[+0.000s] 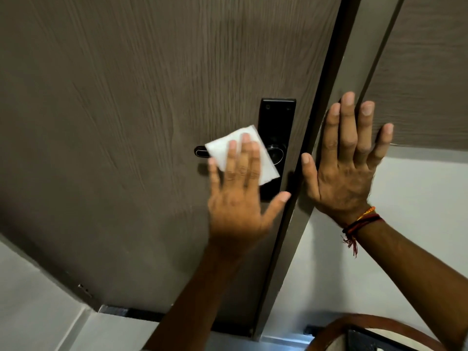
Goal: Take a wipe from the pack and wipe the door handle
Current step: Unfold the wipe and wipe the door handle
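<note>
A black lever door handle (200, 151) sits on a long black lock plate (277, 117) near the right edge of a brown wood-grain door (126, 122). A folded white wipe (228, 145) lies over the handle, so only the lever's left tip and its base show. My left hand (238, 203) presses the wipe flat against the handle with spread fingers. To the right, my right hand (344, 168) rests flat and spread on the door frame (354, 72), holding nothing; a thread band circles its wrist. No wipe pack is in view.
A white wall (417, 224) lies to the right of the frame and below the door at the left. A brown curved rim (379, 323) of some round object shows at the bottom right, with a dark item inside it.
</note>
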Demonstrator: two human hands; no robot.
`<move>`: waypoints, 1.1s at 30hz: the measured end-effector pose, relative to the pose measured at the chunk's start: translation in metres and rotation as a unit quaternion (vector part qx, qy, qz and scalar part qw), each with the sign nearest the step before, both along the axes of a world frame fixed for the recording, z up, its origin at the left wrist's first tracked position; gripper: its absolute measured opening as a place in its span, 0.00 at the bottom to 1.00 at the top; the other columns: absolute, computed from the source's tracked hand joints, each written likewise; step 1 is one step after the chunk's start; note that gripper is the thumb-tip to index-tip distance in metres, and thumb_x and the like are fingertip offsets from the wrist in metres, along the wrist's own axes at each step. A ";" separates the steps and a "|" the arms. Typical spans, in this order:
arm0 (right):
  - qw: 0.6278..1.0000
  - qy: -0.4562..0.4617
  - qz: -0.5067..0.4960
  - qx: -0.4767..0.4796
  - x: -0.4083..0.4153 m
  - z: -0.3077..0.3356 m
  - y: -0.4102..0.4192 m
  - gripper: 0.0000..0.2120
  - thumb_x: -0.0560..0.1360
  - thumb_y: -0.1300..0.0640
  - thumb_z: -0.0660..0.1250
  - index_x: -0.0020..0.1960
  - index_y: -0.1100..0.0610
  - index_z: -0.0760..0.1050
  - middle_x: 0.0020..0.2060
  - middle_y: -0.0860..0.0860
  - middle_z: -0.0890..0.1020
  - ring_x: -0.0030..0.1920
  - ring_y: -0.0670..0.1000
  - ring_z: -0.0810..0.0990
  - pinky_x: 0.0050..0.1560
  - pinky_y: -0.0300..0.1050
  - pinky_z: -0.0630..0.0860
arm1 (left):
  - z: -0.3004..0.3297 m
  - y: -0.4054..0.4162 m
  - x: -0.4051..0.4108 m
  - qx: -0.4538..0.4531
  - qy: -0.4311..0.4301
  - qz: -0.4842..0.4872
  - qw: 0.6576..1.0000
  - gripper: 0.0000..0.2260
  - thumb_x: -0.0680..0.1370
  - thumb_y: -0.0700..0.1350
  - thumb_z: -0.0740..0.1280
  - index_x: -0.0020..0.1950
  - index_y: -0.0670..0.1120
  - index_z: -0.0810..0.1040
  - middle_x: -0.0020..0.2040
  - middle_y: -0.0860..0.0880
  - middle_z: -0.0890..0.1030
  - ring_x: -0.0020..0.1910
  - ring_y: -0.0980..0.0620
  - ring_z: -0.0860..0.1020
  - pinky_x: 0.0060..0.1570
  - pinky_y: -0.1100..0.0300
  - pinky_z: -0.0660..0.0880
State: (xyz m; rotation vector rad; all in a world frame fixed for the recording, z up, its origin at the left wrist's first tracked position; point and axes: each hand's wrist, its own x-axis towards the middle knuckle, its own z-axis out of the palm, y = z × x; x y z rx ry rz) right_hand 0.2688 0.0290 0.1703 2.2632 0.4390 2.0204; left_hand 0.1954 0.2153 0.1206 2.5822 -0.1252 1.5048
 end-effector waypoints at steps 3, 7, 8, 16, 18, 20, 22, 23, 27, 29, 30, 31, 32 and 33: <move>1.000 -0.004 -0.006 0.001 0.000 0.000 0.000 0.37 0.83 0.42 0.51 0.85 0.58 0.44 0.85 0.50 0.38 0.85 0.52 0.36 0.85 0.56 0.34 | -0.004 -0.027 0.008 0.042 -0.015 -0.033 0.998 0.39 0.84 0.67 0.56 0.85 0.46 0.46 0.85 0.49 0.45 0.86 0.49 0.43 0.84 0.40 0.45; 1.000 0.000 0.000 0.007 -0.001 0.001 0.001 0.38 0.83 0.43 0.52 0.85 0.58 0.43 0.84 0.54 0.48 0.85 0.51 0.36 0.85 0.56 0.35 | -0.007 -0.020 0.018 0.132 -0.032 0.000 0.991 0.35 0.85 0.66 0.55 0.85 0.48 0.50 0.87 0.51 0.49 0.85 0.51 0.41 0.84 0.41 0.43; 1.000 0.001 0.000 0.008 -0.001 0.001 0.001 0.38 0.83 0.43 0.52 0.85 0.58 0.43 0.84 0.55 0.48 0.85 0.51 0.36 0.85 0.56 0.35 | -0.008 -0.015 0.017 0.141 -0.036 0.000 0.989 0.35 0.85 0.66 0.54 0.85 0.48 0.50 0.87 0.51 0.52 0.85 0.52 0.41 0.84 0.40 0.43; 1.000 0.004 -0.005 0.008 -0.001 0.002 0.002 0.38 0.83 0.42 0.52 0.85 0.58 0.42 0.83 0.56 0.50 0.85 0.51 0.35 0.84 0.56 0.33 | -0.018 0.046 -0.003 0.001 0.024 0.072 0.997 0.38 0.85 0.67 0.50 0.85 0.45 0.41 0.86 0.43 0.50 0.85 0.48 0.41 0.83 0.34 0.50; 1.000 0.007 0.001 0.011 -0.002 0.003 0.003 0.38 0.83 0.42 0.51 0.85 0.57 0.41 0.82 0.56 0.50 0.85 0.50 0.34 0.84 0.55 0.33 | -0.015 0.043 -0.004 0.011 0.026 0.063 0.998 0.39 0.85 0.68 0.50 0.84 0.44 0.42 0.86 0.40 0.53 0.85 0.46 0.44 0.83 0.35 0.49; 1.000 0.007 0.003 0.009 -0.002 0.003 0.002 0.38 0.83 0.42 0.52 0.85 0.57 0.41 0.82 0.55 0.49 0.85 0.50 0.34 0.84 0.55 0.33 | -0.015 0.040 -0.004 0.007 0.029 0.072 0.997 0.40 0.84 0.68 0.49 0.84 0.43 0.42 0.86 0.39 0.54 0.85 0.45 0.46 0.83 0.35 0.48; 1.000 0.006 0.004 0.006 -0.002 0.003 0.001 0.38 0.83 0.43 0.52 0.85 0.58 0.41 0.82 0.56 0.49 0.85 0.50 0.34 0.84 0.56 0.33 | -0.012 0.034 -0.004 -0.031 0.025 0.088 0.995 0.41 0.84 0.69 0.49 0.84 0.40 0.44 0.85 0.37 0.55 0.85 0.42 0.50 0.83 0.34 0.49; 1.000 0.007 0.005 0.005 -0.002 0.003 0.001 0.38 0.83 0.43 0.52 0.85 0.58 0.41 0.82 0.56 0.50 0.85 0.50 0.34 0.84 0.56 0.34 | -0.010 0.029 -0.004 -0.047 0.021 0.084 0.995 0.42 0.84 0.69 0.50 0.84 0.39 0.46 0.85 0.37 0.55 0.85 0.42 0.49 0.83 0.34 0.49; 1.000 0.007 0.001 0.004 -0.003 0.003 0.002 0.38 0.83 0.43 0.53 0.85 0.58 0.42 0.82 0.58 0.53 0.85 0.50 0.34 0.84 0.56 0.35 | 0.004 0.002 -0.001 0.041 0.004 0.002 0.999 0.44 0.82 0.72 0.52 0.84 0.40 0.52 0.84 0.40 0.60 0.85 0.44 0.51 0.82 0.35 0.50; 1.000 0.006 -0.001 0.008 -0.003 0.002 0.002 0.38 0.83 0.43 0.52 0.85 0.58 0.42 0.82 0.58 0.54 0.85 0.50 0.34 0.84 0.56 0.35 | 0.008 0.000 -0.002 0.070 -0.006 -0.007 0.998 0.42 0.82 0.72 0.53 0.84 0.41 0.56 0.84 0.41 0.63 0.84 0.42 0.57 0.81 0.35 0.52; 1.000 0.004 -0.002 0.010 -0.003 0.002 0.003 0.37 0.83 0.42 0.52 0.85 0.57 0.42 0.82 0.58 0.54 0.84 0.50 0.34 0.84 0.56 0.35 | 0.011 -0.001 -0.002 0.080 -0.009 -0.010 0.997 0.42 0.82 0.72 0.53 0.83 0.42 0.57 0.84 0.42 0.64 0.83 0.42 0.59 0.81 0.34 0.53; 1.000 0.002 -0.003 0.012 -0.003 0.002 0.003 0.37 0.83 0.42 0.51 0.85 0.57 0.42 0.81 0.58 0.55 0.84 0.50 0.35 0.84 0.56 0.35 | 0.015 -0.002 -0.001 0.090 -0.011 -0.020 0.996 0.41 0.82 0.72 0.53 0.84 0.43 0.57 0.84 0.43 0.64 0.83 0.41 0.59 0.81 0.34 0.52; 1.000 0.001 -0.001 0.014 -0.003 0.003 0.004 0.37 0.83 0.42 0.51 0.85 0.57 0.42 0.81 0.58 0.55 0.84 0.50 0.35 0.84 0.56 0.35 | 0.020 -0.002 -0.001 0.103 -0.012 -0.033 0.994 0.41 0.82 0.72 0.53 0.84 0.44 0.57 0.84 0.44 0.63 0.84 0.41 0.60 0.82 0.34 0.51; 1.000 -0.001 0.003 0.016 -0.003 0.003 0.005 0.37 0.82 0.42 0.50 0.85 0.57 0.42 0.81 0.59 0.56 0.84 0.49 0.35 0.84 0.55 0.35 | 0.023 -0.001 -0.002 0.114 -0.012 -0.047 0.992 0.40 0.82 0.71 0.53 0.84 0.44 0.58 0.84 0.44 0.63 0.84 0.42 0.60 0.82 0.35 0.51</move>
